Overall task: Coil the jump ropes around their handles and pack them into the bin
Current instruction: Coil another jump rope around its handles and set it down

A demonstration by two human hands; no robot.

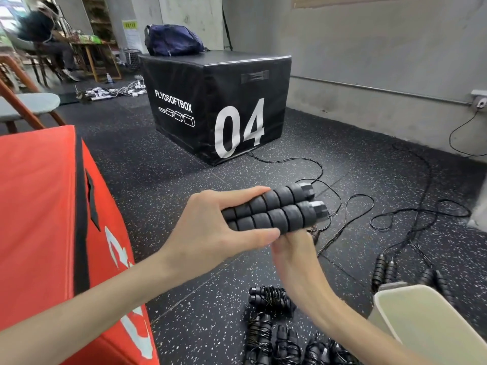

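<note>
My left hand grips two black ribbed foam handles side by side, thumb below and fingers above. My right hand is under the handles, its fingers hidden behind them, touching their underside. The thin black rope trails from the handle ends over the floor in loose loops. Several coiled ropes lie on the floor near my right forearm. A pale bin stands at the lower right, its inside showing nothing.
A red soft box stands close on the left. A black plyo box marked 04 sits ahead, a blue bag on top. More uncoiled rope handles lie by the bin. A person sits at a far table.
</note>
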